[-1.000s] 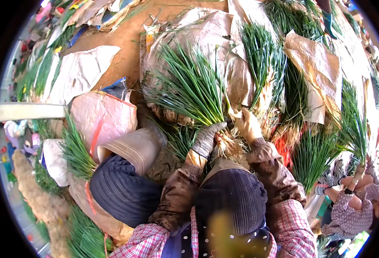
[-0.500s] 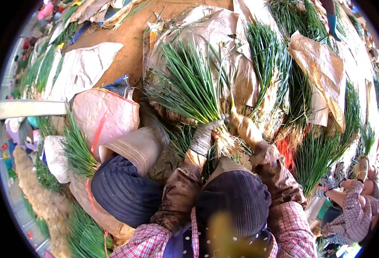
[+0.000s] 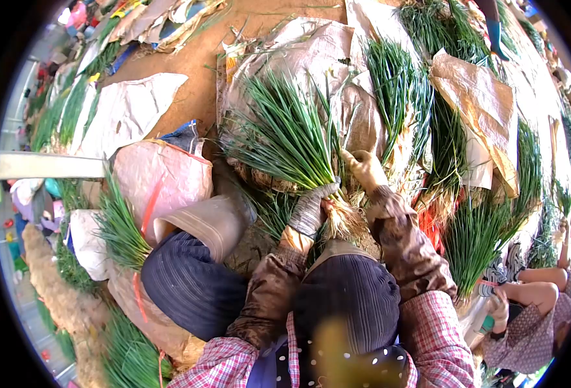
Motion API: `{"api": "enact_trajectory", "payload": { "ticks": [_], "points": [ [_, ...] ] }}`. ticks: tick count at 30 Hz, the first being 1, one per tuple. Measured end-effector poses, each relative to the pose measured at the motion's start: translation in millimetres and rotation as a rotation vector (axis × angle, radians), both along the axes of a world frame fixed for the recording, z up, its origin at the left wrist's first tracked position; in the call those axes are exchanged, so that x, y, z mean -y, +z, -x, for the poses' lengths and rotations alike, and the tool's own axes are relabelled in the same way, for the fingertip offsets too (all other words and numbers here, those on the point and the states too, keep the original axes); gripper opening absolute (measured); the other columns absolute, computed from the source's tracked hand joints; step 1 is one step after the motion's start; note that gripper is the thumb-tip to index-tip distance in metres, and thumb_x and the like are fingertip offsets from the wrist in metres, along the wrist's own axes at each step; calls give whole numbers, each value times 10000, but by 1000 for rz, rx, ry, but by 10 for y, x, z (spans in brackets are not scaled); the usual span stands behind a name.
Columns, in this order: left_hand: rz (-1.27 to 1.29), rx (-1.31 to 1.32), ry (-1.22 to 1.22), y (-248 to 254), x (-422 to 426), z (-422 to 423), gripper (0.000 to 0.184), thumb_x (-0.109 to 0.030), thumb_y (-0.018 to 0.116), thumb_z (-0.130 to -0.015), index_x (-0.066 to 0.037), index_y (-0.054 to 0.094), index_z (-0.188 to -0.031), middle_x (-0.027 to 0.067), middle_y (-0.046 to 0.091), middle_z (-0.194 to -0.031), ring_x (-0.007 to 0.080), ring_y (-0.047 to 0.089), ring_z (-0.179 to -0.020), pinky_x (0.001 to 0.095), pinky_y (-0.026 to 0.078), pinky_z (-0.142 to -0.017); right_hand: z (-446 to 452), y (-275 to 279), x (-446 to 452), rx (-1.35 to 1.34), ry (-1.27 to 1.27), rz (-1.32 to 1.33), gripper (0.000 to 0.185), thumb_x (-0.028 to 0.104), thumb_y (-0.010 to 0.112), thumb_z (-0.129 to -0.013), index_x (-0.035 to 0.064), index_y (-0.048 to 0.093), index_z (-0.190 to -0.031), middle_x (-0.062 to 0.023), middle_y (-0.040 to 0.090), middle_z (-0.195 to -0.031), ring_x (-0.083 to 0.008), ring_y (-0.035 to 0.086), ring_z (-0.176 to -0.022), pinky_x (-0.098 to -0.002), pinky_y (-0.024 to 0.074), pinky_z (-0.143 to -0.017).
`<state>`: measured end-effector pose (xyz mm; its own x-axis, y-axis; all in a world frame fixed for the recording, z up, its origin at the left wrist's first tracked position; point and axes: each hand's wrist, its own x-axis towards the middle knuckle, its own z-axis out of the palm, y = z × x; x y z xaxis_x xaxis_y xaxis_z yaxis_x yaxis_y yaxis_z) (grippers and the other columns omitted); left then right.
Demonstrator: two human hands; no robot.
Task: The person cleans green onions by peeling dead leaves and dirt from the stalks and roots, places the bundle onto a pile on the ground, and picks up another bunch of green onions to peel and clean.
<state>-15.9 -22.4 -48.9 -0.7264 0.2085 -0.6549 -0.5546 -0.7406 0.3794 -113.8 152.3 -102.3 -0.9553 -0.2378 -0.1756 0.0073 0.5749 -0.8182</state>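
My left hand [image 3: 310,212], in a grey glove, is wrapped round the lower stalks of a bunch of green onions [image 3: 292,132]. The leaves fan out up and to the left, and the pale roots hang below the fist. Just right of the bunch is my right hand [image 3: 366,171], its fingers curled with thumb and index close together. Whether a thin stalk is between those fingers is too small to tell. Behind the bunch lies a pale sack [image 3: 308,42], and more green onions [image 3: 392,87] rest to its right.
A pink sack [image 3: 159,171] and another onion bunch [image 3: 120,226] are by my left knee. A brown sheet [image 3: 476,94] covers onions at the right. A co-worker [image 3: 531,323] sits at the lower right. A pale bar [image 3: 49,166] crosses the left edge.
My right hand has moved up and away from the roots beside the bunch. My left hand has kept its hold. The co-worker's arms have shifted.
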Motion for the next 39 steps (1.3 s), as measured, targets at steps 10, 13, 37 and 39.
{"api": "enact_trajectory", "payload": {
  "ticks": [10,13,37,39],
  "points": [
    [70,-52,16,127,-10,-44,143,-119,716,-774,-72,620,-869,-26,577,-653,59,487,-490,165,385,-411,-539,677,482,214,-416,266,268,208,620,-886,-35,650,-996,-103,668,-766,-164,603,-642,-289,495,-594],
    [114,-112,-37,4,-18,-25,188,-133,695,-796,-45,649,-955,-27,610,-700,36,475,-496,155,373,-414,-594,694,455,598,-633,657,181,172,623,-879,0,647,-930,-49,618,-667,-113,523,-495,-257,429,-445],
    [-248,-170,-175,219,-22,-70,235,-180,666,-817,-18,590,-969,67,616,-780,204,609,-721,331,533,-654,-355,642,284,743,-315,1229,293,202,528,-932,53,572,-1181,-81,641,-830,-169,584,-542,-292,495,-454],
    [-230,-204,-105,233,-48,-80,216,-179,665,-817,-18,597,-944,65,613,-774,198,608,-720,334,534,-657,-376,595,276,758,-361,1188,289,194,527,-930,61,573,-1183,-80,644,-832,-164,578,-527,-284,488,-442]
  ]
}}
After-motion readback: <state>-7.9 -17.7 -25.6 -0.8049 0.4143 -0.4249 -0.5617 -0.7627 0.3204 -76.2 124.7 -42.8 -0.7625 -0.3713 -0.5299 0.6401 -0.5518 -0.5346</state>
